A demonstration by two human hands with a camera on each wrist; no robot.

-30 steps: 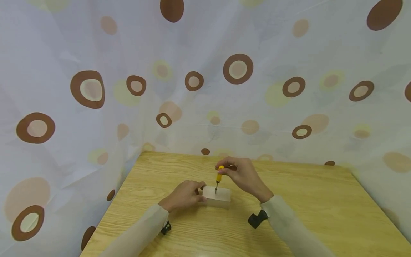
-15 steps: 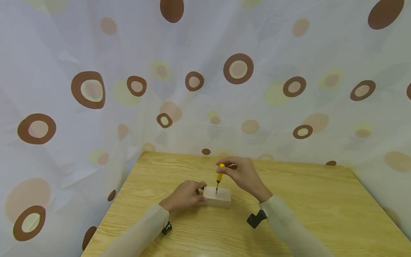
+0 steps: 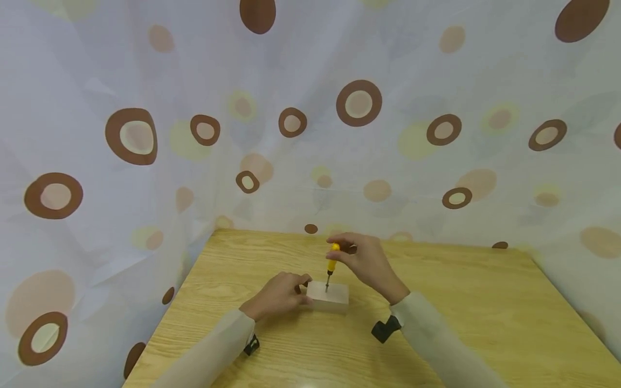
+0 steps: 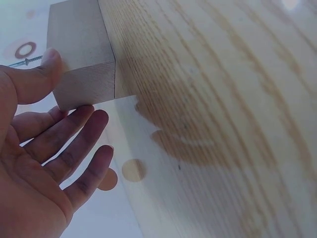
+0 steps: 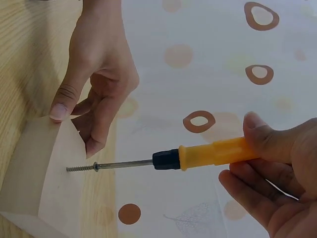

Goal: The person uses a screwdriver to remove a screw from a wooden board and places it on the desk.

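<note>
A pale wooden block [image 3: 335, 293] lies on the table. The left hand [image 3: 278, 295] holds its left end, thumb on the near side and fingers at the far side; the left wrist view shows the thumb and fingers at that end. Above the block, the right hand [image 3: 366, 264] pinches the yellow handle of a screwdriver [image 5: 213, 153] between thumb and fingers. The screwdriver's shaft meets the head of a threaded screw [image 5: 81, 169], whose tip is in the block's upper face. Screw and screwdriver stand nearly upright, leaning a little right in the head view.
The wood-grain table [image 3: 461, 318] extends to both sides of the block. A white sheet [image 3: 310, 161] with brown and beige spots hangs behind it and along the sides. A black wrist camera mount [image 3: 385, 328] sits under the right sleeve, another [image 3: 251, 345] under the left.
The right hand has risen slightly, with its fingers nearer the top of the screwdriver handle. Left hand and block stay in place.
</note>
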